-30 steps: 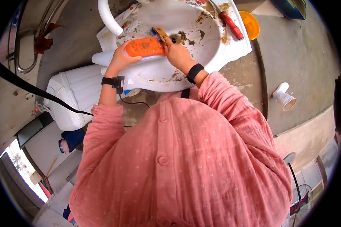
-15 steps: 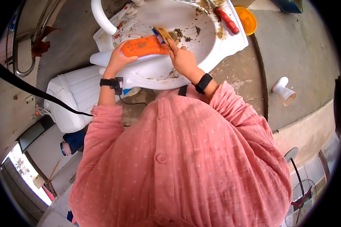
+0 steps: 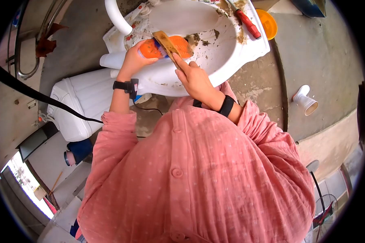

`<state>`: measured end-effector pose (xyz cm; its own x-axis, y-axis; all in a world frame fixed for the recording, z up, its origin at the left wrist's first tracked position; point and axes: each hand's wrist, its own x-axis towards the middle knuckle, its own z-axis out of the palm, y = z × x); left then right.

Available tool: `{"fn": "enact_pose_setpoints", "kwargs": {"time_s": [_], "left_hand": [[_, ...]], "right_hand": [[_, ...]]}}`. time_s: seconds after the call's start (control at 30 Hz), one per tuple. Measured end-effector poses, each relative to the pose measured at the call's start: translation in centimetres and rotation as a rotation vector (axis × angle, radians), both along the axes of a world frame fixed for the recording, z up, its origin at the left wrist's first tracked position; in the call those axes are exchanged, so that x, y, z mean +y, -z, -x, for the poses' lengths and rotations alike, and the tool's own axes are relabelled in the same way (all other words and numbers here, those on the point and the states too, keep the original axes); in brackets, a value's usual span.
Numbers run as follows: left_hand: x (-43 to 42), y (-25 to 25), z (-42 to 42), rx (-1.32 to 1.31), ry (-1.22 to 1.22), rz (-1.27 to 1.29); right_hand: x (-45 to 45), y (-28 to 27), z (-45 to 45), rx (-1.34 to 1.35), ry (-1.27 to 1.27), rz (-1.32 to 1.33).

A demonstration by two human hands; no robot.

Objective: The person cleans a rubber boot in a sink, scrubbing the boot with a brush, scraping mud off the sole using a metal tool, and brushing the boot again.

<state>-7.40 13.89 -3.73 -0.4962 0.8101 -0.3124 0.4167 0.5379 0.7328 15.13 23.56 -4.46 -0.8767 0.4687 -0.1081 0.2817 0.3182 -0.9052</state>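
An orange shoe sole [image 3: 182,46] with dirt on it is held over the white sink [image 3: 215,77]. My left hand [image 3: 137,60] grips its left end; the rest of the shoe is mostly hidden below the sole. My right hand [image 3: 196,81] is closed on the handle of a wooden brush [image 3: 165,43], whose blue and white bristles lie against the sole. Mud is scattered in the basin and along its rim. On the right rim rests a tool with a red handle [image 3: 248,24].
A white curved pipe [image 3: 117,18] rises at the sink's left. An orange bowl [image 3: 267,24] stands beyond the right rim. One white boot [image 3: 305,101] is on the floor at the right. A white ribbed container [image 3: 75,103] lies at the left.
The brush has moved left from the sole's right end to its middle, and its handle now points more toward me. My left hand still holds the shoe.
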Motion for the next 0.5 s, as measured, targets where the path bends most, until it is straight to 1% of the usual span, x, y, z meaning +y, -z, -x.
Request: {"fn": "enact_pose_setpoints", "kwargs": {"time_s": [0.07, 0.13, 0.2, 0.23, 0.3, 0.33, 0.37, 0.4, 0.43, 0.47, 0.5], "left_hand": [[0.7, 0.0, -0.9, 0.026, 0.029, -0.036], [0.8, 0.0, -1.1, 0.054, 0.061, -0.069], [0.9, 0.2, -0.7, -0.018, -0.017, -0.061], [0.8, 0.4, -0.6, -0.022, -0.011, -0.062], [1.2, 0.7, 0.3, 0.136, 0.111, -0.032], [1.8, 0.0, 0.4, 0.14, 0.111, -0.036], [2.6, -1.0, 0.0, 0.127, 0.108, 0.034], [3.2, -1.6, -0.2, 0.115, 0.11, 0.102], [3.4, -1.2, 0.1, 0.163, 0.176, 0.091], [3.4, -0.9, 0.0, 0.162, 0.177, 0.087], [3.4, -0.7, 0.1, 0.219, 0.231, 0.073]], "right_hand": [[0.2, 1.2, 1.9, 0.038, 0.082, -0.009], [0.8, 2.5, 3.8, 0.043, 0.09, -0.036], [1.0, 3.2, 3.9, 0.044, 0.108, -0.069], [1.2, 2.7, 3.6, 0.058, 0.124, -0.05], [1.8, 1.4, 2.9, 0.086, 0.146, -0.045], [1.7, -0.2, 1.7, 0.092, 0.112, -0.021], [1.5, -1.1, 0.9, 0.094, 0.074, 0.007], [1.6, -1.2, 1.0, 0.094, 0.075, 0.007], [1.7, -1.3, 1.4, 0.076, 0.072, -0.032], [1.9, -1.3, 1.7, 0.059, 0.066, -0.071], [2.4, -0.9, 2.4, 0.062, 0.066, -0.075]]}}
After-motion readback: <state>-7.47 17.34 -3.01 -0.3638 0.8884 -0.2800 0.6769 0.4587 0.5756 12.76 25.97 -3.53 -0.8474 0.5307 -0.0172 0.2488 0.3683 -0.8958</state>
